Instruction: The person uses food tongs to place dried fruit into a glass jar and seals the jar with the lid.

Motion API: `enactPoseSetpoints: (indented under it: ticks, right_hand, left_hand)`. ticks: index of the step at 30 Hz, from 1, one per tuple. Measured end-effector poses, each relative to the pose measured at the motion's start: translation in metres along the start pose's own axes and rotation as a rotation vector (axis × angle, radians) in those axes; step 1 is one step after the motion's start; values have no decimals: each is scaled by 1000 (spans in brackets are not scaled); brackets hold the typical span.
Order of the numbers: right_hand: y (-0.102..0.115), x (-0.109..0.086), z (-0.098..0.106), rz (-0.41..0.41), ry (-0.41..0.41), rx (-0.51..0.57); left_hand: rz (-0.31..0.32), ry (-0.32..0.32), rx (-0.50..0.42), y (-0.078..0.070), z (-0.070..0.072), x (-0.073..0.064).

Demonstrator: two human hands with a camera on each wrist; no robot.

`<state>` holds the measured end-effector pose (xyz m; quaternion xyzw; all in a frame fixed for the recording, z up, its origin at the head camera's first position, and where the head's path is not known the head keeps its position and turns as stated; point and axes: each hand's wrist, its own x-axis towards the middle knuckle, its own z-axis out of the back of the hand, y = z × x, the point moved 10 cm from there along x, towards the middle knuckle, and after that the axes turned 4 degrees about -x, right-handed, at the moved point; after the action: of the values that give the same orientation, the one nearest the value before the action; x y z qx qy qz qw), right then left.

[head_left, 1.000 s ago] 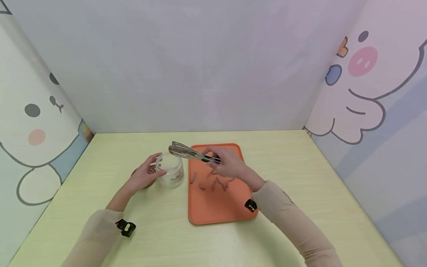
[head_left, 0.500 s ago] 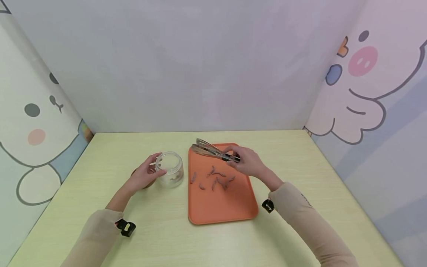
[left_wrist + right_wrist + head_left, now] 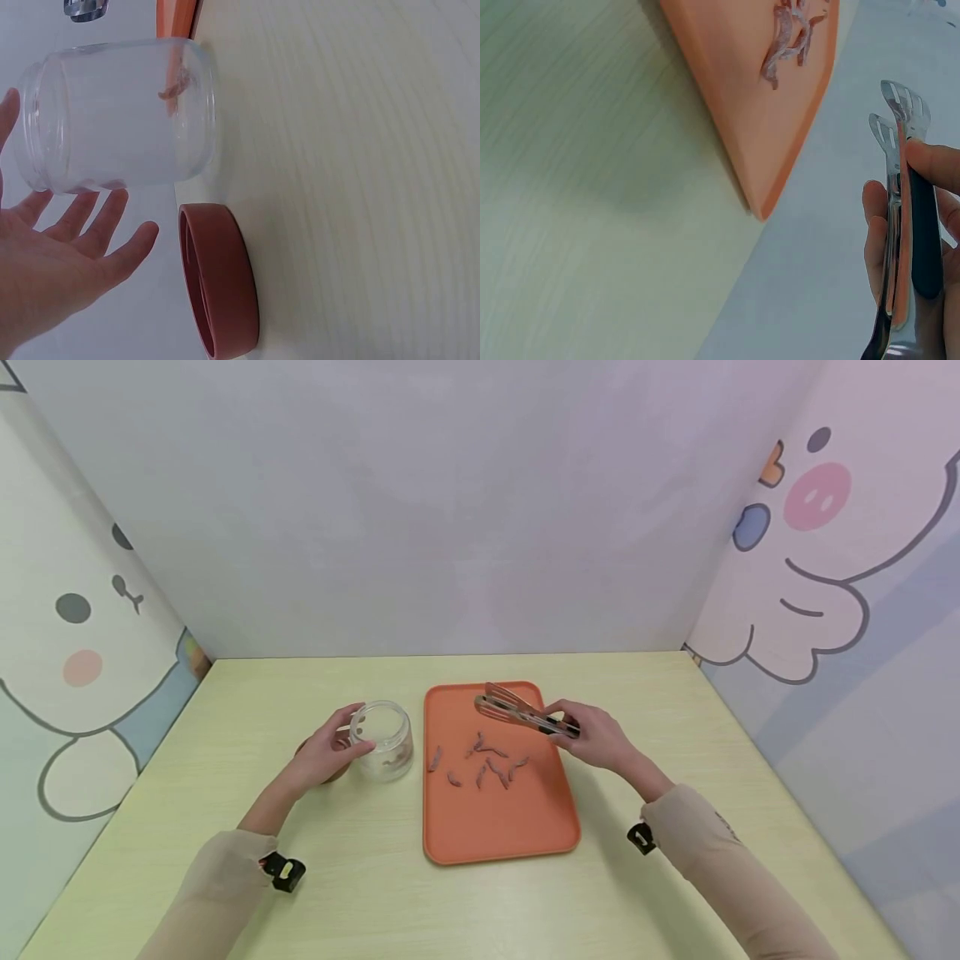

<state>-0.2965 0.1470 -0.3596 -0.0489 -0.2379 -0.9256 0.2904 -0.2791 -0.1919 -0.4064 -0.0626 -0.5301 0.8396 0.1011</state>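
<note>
My left hand point(image 3: 318, 758) holds a clear jar point(image 3: 388, 764) upright on the table, thumb near the rim and fingers along the far side. A few small reddish-brown pieces point(image 3: 175, 88) lie at the jar's bottom. Metal serving tongs point(image 3: 517, 710) with black grips point(image 3: 924, 240) are in my right hand point(image 3: 596, 739), thumb on one arm and fingers on the other. Their slotted tips are slightly apart with nothing between them, over the upper right of the orange tray point(image 3: 501, 835). Several thin brownish strips point(image 3: 496, 772) lie scattered on that tray.
A brownish-red round lid point(image 3: 229, 277) rests on the table beside the jar, mostly covered by my left hand in the head view. The pale wooden table point(image 3: 360, 893) meets a plain back wall point(image 3: 450, 527) and cartoon-printed side walls.
My right hand has moved the tongs rightward from above the jar's mouth to over the tray's upper right. The left hand and jar have stayed put.
</note>
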Motion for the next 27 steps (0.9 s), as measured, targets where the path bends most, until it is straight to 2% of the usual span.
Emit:
enactPoseSetpoints:
  ticks: [6,10,17,27]
  right_hand:
    - [-17,-13,-1,-10,-3,18]
    - [-24,-22,-6,-20,27,32]
    - [-28,-37,-19,16,91,63]
    - [-29,-43,-32,70,97,44]
  left_hand:
    - [3,-2,-5,3,0,1]
    - [-5,-3,-9,3,0,1]
    - [-10,-7,0,1,1,0]
    - [8,-6,-2,2,0,0]
